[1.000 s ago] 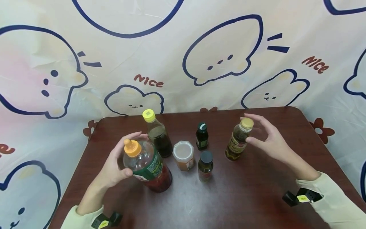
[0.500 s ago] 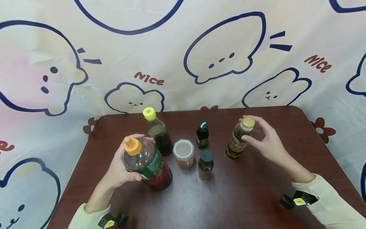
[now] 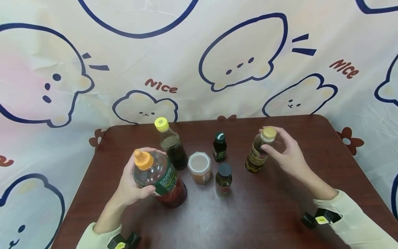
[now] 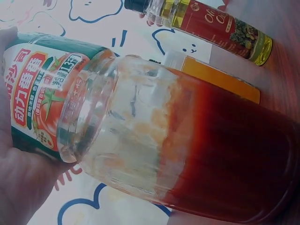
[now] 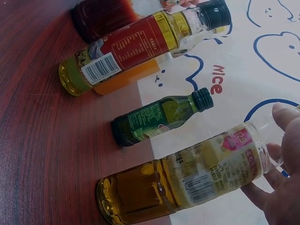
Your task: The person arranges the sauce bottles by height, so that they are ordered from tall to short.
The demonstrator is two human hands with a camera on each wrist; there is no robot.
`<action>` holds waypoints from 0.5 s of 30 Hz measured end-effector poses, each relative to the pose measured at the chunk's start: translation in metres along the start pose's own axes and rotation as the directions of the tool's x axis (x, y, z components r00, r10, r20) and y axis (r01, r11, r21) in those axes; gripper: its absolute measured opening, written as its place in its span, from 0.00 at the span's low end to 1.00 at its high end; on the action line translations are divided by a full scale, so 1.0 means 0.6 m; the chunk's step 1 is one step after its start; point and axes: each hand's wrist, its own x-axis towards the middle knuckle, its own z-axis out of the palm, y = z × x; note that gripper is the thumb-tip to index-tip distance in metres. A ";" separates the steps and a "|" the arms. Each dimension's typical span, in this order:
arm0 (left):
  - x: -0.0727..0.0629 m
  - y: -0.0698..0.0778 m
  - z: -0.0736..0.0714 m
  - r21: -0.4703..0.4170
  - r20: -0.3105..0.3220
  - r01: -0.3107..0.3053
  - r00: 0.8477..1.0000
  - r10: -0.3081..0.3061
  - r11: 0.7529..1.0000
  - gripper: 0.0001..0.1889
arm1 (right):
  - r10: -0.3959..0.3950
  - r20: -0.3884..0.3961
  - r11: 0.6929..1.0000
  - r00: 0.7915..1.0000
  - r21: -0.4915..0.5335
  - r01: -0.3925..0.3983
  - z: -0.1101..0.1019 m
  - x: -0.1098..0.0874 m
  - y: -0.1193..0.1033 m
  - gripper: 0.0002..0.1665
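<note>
On the left of the table stands a big ketchup bottle (image 3: 175,194) with an orange nozzle cap and green label, half full of red sauce. My left hand (image 3: 131,188) grips its upper part, thumb across the label, fingers partly hidden behind it. In the left wrist view the ketchup bottle (image 4: 229,150) fills the foreground. To the right, my right hand (image 3: 289,155) holds a yellow-capped glass oil bottle (image 3: 257,155) near its neck between thumb and fingers. The right wrist view shows this oil bottle (image 5: 206,180) with amber liquid below a pale label.
Between the hands stand a clear-lidded jar (image 3: 199,167) with orange-brown contents, a small dark green bottle (image 3: 219,148) and a dark-capped olive oil bottle (image 3: 223,183). Behind the ketchup rises a yellow-capped bottle of dark liquid (image 3: 174,152). A patterned cloth (image 3: 186,69) hangs behind the table.
My left hand has closed in round the ketchup bottle, its thumb sliding further over the label. My right thumb has moved in against the oil bottle's neck. The bottles stay in place.
</note>
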 end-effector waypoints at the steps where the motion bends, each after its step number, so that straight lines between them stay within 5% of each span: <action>1: 0.000 0.000 0.000 -0.001 -0.001 -0.008 1.000 0.008 1.000 0.42 | 0.001 0.001 1.000 1.000 0.002 -0.001 0.000 0.000 0.001 0.31; 15: 0.001 0.009 -0.016 -0.009 -0.040 -0.063 0.997 0.063 0.998 0.39 | 0.004 0.021 1.000 1.000 -0.007 -0.004 -0.003 0.000 0.000 0.32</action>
